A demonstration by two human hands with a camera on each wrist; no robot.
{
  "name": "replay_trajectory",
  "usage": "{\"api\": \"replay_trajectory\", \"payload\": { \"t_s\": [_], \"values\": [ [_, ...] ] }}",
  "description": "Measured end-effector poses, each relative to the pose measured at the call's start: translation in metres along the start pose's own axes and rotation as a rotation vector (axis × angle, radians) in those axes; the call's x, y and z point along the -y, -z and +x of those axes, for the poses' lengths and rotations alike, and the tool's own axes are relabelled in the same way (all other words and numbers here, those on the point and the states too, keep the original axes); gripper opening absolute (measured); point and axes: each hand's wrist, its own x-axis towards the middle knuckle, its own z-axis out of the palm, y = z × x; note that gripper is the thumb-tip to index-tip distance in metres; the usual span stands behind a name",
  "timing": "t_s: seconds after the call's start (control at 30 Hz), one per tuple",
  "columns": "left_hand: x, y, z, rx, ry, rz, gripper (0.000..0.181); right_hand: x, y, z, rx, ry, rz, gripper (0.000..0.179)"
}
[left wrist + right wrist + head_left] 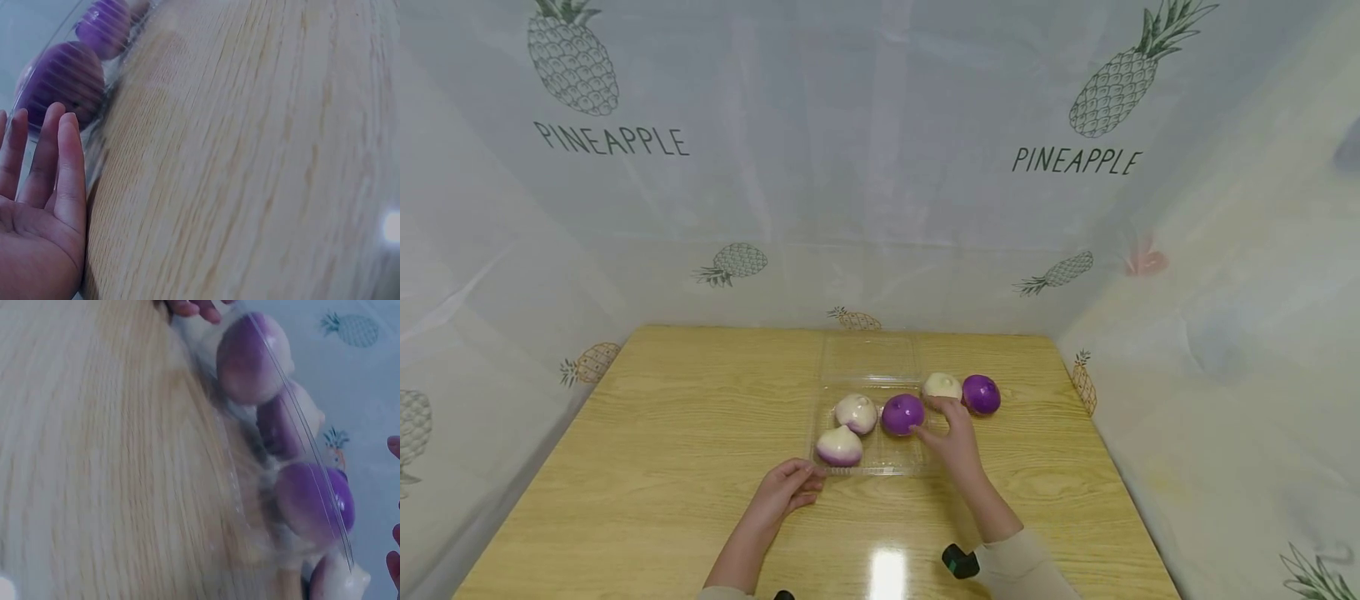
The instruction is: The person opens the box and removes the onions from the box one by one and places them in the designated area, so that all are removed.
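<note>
A clear plastic clamshell box [887, 468] lies with its lid [871, 357] folded back. In its left half are two turnips, a rear one [856, 414] and a front one [839, 447], white ends up. A purple-topped turnip [903, 415] sits in the right half. My left hand [782, 493] touches the box's front left corner, fingers nearly straight in the left wrist view. Beside the purple turnip is my right hand [957, 437], thumb and fingers spread; the right wrist view shows only its fingertips [394, 534], apart from the turnips.
Right of the box are a white-end-up turnip [942, 386], partly behind my right hand, and a purple turnip [981, 394] touching it. A wooden table [662, 433] carries everything. A pineapple-print curtain [865, 183] closes off the back and sides.
</note>
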Motion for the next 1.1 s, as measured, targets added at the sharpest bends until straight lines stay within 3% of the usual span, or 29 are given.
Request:
{"api": "replay_trajectory", "payload": {
  "t_s": [0.63, 0.97, 1.1],
  "values": [
    [-0.004, -0.001, -0.003, 0.019, -0.012, 0.000, 0.030, 0.029, -0.055, -0.017, 0.131, 0.096, 0.123, 0.050],
    [-0.004, -0.001, -0.005, 0.014, -0.021, 0.003, 0.030, 0.039, -0.076, -0.019, 0.210, 0.010, 0.124, 0.049],
    [-0.004, -0.001, -0.004, 0.016, -0.017, 0.003, 0.029, 0.043, -0.083, -0.018, 0.217, 0.036, 0.084, 0.049]
  ]
}}
